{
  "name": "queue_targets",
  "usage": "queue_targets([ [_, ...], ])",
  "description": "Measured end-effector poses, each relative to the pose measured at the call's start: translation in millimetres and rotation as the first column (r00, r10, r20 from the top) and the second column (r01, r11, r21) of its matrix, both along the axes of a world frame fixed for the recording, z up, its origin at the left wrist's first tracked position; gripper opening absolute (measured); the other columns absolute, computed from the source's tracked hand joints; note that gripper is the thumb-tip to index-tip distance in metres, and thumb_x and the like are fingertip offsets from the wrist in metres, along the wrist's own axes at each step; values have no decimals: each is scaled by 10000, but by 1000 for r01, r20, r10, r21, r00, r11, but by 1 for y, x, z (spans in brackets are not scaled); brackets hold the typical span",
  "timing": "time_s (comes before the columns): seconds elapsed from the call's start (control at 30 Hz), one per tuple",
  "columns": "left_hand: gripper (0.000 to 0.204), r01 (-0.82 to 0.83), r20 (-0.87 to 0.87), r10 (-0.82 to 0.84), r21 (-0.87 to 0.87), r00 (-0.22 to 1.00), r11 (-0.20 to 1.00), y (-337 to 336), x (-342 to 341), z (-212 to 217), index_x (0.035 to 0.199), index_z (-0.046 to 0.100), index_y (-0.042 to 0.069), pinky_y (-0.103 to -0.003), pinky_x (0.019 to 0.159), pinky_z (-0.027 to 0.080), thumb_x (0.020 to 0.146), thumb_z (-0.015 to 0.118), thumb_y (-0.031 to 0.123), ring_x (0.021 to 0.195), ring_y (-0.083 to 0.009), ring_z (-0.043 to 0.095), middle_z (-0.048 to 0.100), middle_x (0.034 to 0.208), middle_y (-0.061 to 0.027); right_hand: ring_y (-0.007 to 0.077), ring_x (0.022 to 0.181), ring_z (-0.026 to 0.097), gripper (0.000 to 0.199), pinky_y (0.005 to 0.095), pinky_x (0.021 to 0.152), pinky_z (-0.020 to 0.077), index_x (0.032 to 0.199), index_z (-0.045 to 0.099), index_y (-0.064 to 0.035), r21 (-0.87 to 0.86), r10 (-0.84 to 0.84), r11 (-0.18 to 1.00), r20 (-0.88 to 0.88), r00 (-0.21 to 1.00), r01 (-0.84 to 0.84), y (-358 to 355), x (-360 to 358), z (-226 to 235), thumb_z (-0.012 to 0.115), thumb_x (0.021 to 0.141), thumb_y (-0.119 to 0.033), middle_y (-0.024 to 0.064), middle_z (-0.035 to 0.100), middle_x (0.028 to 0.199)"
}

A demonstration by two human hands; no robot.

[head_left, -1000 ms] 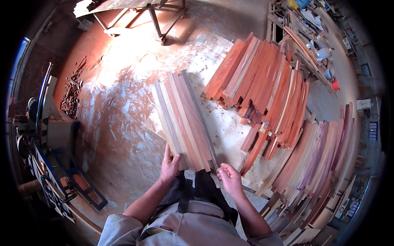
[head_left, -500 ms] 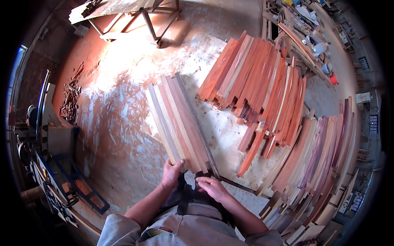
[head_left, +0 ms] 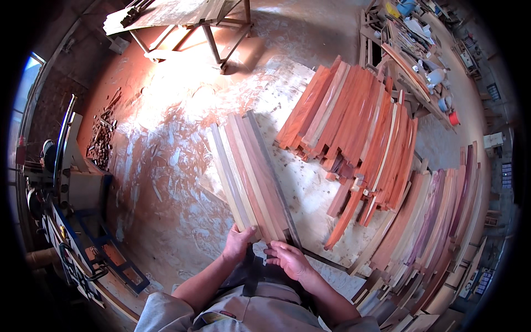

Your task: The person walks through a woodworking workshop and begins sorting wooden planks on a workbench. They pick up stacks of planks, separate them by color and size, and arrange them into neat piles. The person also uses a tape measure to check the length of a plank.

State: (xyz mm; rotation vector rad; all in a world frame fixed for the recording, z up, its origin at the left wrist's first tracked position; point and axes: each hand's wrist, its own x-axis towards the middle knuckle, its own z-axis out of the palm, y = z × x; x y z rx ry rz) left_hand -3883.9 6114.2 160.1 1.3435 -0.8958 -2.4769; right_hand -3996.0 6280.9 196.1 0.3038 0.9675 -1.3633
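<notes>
A row of long wooden strips (head_left: 248,177), pale, grey and pinkish, lies side by side and slants away from my body. My left hand (head_left: 239,243) grips the near left end of these strips, thumb on top. At their near right ends is my right hand (head_left: 291,261), palm down. Its fingers are slightly bent and spread, with the foremost fingertips against the end of the strips. What lies under the strips is mostly hidden. A darker grey strip (head_left: 271,171) runs along their right side.
To the right lies a big stack of reddish boards (head_left: 354,122), with more mixed boards (head_left: 415,221) nearer me. A cluttered workbench (head_left: 409,61) stands far right, a wooden table (head_left: 177,14) far left. Machinery (head_left: 83,188) is at the left, near wood scraps (head_left: 102,133).
My right hand has moved up to the strip ends, its fingers spreading from a closer curl. My left hand keeps its hold. The whole view has shifted slightly.
</notes>
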Motion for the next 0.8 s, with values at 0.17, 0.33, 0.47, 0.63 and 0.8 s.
queue_targets([
  [0.17, 350, -59, -1, 59, 31, 998, 998, 0, -8, 10, 1182, 556, 48, -303, 732, 533, 868, 672, 149, 858, -152, 639, 653, 1000, -46, 288, 1186, 542, 353, 446, 916, 490, 1283, 499, -28, -32, -58, 998, 28, 998, 59, -2, 2, -3, 518, 982, -213, 109, 530, 1304],
  [0.33, 319, -50, -13, 50, 31, 999, 998, 0, -5, 0, 1181, 558, 61, -325, 719, 555, 885, 643, 141, 861, -175, 651, 654, 1010, -55, 244, 1240, 481, 472, 386, 930, 469, 1385, 377, 32, -87, 1, 996, 63, 998, 4, 1, 0, -3, 486, 996, -213, 111, 431, 1388],
  [0.47, 326, -60, 1, 60, 51, 998, 997, 1, -5, 3, 1190, 548, 62, -333, 740, 552, 880, 638, 108, 880, -173, 646, 649, 1028, -56, 250, 1222, 505, 450, 412, 945, 473, 1371, 407, 35, -50, 40, 998, 2, 999, -40, 2, 2, 0, 494, 992, -192, 120, 479, 1349],
  [0.63, 336, -39, -32, 39, 18, 999, 999, -7, 6, 3, 1187, 542, 56, -324, 735, 541, 873, 643, 120, 872, -163, 637, 644, 1017, -56, 239, 1190, 536, 414, 373, 940, 486, 1333, 469, 35, 1, 187, 982, -108, 976, -188, 6, 5, 0, 514, 988, -190, 138, 518, 1340],
  [0.8, 296, -35, -9, 35, 33, 999, 999, -13, 10, 22, 1145, 560, 45, -311, 686, 528, 869, 632, 125, 825, -164, 631, 638, 987, -68, 155, 1082, 572, 434, 302, 892, 489, 1374, 440, 23, -11, 336, 938, -229, 914, -348, 7, -2, 6, 485, 1002, -195, 104, 559, 1298],
])
